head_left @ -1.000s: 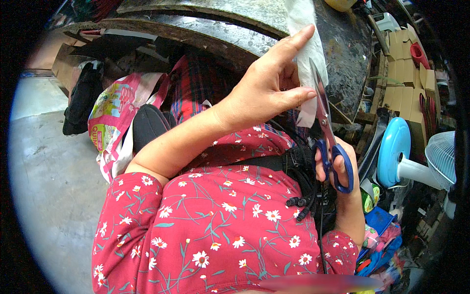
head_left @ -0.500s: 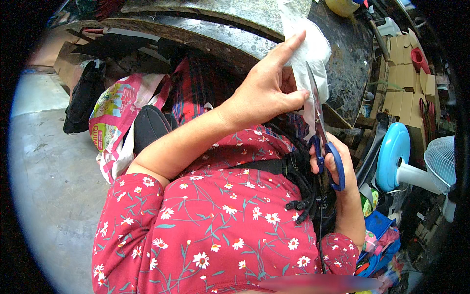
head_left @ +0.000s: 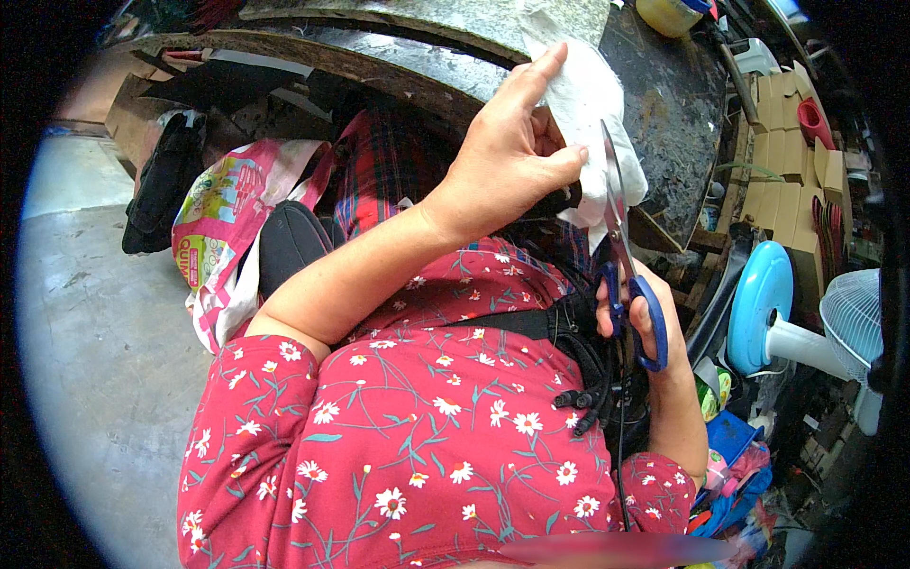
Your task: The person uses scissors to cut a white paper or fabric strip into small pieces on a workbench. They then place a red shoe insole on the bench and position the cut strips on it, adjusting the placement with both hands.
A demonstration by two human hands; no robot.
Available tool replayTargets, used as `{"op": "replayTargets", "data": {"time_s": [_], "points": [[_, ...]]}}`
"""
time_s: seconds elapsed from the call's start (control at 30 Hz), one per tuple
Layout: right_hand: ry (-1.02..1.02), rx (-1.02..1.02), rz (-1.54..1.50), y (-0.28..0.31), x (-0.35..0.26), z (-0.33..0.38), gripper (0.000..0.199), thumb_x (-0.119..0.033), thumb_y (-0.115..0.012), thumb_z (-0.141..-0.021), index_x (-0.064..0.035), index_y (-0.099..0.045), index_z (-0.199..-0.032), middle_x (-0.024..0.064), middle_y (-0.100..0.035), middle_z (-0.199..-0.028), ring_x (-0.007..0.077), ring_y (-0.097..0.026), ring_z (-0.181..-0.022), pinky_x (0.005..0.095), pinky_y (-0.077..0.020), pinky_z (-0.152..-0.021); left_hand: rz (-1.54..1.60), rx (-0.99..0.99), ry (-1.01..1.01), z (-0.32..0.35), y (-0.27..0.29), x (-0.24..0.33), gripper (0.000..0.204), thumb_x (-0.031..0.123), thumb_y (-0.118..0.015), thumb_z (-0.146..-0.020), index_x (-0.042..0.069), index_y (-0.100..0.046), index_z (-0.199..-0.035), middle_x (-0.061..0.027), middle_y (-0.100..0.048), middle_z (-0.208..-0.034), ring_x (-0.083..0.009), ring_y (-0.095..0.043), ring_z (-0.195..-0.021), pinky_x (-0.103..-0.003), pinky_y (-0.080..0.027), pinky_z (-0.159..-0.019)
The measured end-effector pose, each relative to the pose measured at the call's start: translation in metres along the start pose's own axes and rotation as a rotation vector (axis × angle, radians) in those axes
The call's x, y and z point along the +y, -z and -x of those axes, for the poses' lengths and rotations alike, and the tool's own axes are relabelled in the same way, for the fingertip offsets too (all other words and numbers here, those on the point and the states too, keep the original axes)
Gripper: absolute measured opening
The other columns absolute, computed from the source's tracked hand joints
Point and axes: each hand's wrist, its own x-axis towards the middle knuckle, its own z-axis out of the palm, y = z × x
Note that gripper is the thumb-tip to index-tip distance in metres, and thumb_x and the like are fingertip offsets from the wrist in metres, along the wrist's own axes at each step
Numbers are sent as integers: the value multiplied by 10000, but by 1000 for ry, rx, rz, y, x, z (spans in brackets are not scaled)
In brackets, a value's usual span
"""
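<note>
A piece of white cloth (head_left: pixel 592 100) hangs over the edge of the dark worktable (head_left: pixel 678 142). My left hand (head_left: pixel 507 156) pinches it from the left, thumb and forefinger stretched along its side, the other fingers partly hidden behind. In my right hand (head_left: pixel 669 332), below it, is a pair of scissors (head_left: pixel 617 228) with blue handles, fingers through the loops. Its blades point up and lie across the lower right part of the cloth, looking nearly closed. Whether fabric is between the blades I cannot tell.
A blue and white fan (head_left: pixel 763 308) stands to the right, near stacked cardboard boxes (head_left: pixel 777 142). At the table's far right is a yellowish tub (head_left: pixel 668 17). Left of my legs sit a pink and white bag (head_left: pixel 227 204) and a black bag (head_left: pixel 163 185). A dark cable runs down my front.
My left hand has shifted slightly left and up with the cloth. The cloth now spreads wider behind the blades. The scissors have barely moved.
</note>
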Motion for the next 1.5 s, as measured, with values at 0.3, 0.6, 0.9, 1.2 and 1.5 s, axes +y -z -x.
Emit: {"op": "replayTargets", "data": {"time_s": [0.3,0.6,0.9,1.2,1.5], "points": [[-150,2,35,4,-8,11,529,-511,-701,-863,-10,-541,-926,1,-515,-644,82,-516,-528,203,-359,-480,-20,-13,4,1,0,7,894,-117,-645,-803,25,-171,-1547,-79,-428,-1395,-160,-553,-1143,-287,-452,-972],[-41,34,118,-1,-8,-6,760,-744,-636,-770,1,-542,-888,9,-518,-630,77,-507,-471,205,-389,-440,24,-102,14,1,-6,0,925,-53,-670,-758,-7,-170,-1535,-103,-424,-1270,-87,-566,-826,-234,-501,-707],[-24,59,34,-1,-17,-8,503,-507,-668,-893,-19,-547,-865,1,-507,-667,81,-494,-478,208,-360,-448,24,-54,-38,-17,0,2,834,-26,-691,-792,-46,-252,-1500,-87,-477,-1137,-84,-544,-776,-230,-490,-669],[101,37,46,0,-24,-34,547,-549,-668,-875,-15,-552,-905,15,-529,-686,103,-521,-546,224,-377,-510,-19,-106,-34,-30,-8,7,868,-58,-656,-862,-3,-123,-1545,-98,-546,-1237,-134,-573,-1069,-275,-476,-901],[98,79,66,2,-32,-39,548,-567,-604,-912,-20,-560,-907,8,-513,-634,85,-499,-527,218,-359,-503,-42,-105,16,-38,-9,11,870,-24,-679,-804,-71,-172,-1510,-108,-477,-1112,-95,-566,-786,-235,-495,-659]]}}
